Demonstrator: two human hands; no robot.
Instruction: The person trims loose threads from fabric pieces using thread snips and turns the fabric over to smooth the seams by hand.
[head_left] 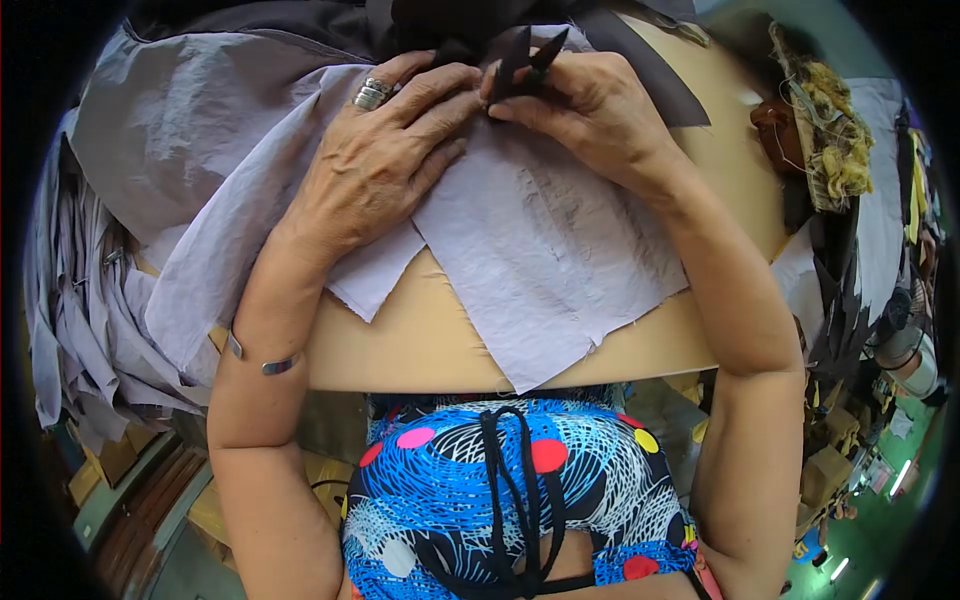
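My left hand [385,160], with silver rings on a finger, lies over a pale grey cloth [560,270]. Its fingers are bent and pressed together on the cloth near the top middle; the fingertips are partly hidden. Close beside them, my right hand [600,115] is closed around black thread snips [515,65], whose two dark pointed blades stick up away from me. The fingers of both hands nearly meet at a seam area where grey cloth borders dark fabric [450,22]. One lower corner of the cloth hangs to the table's front edge.
Beneath the cloth is a padded tan table [400,360]. More grey cloth pieces [85,290] hang at the left. On the right sit a reddish-brown object [775,130] and a yellowish fibrous bundle [840,130], with dark and grey fabric [840,270] hanging below.
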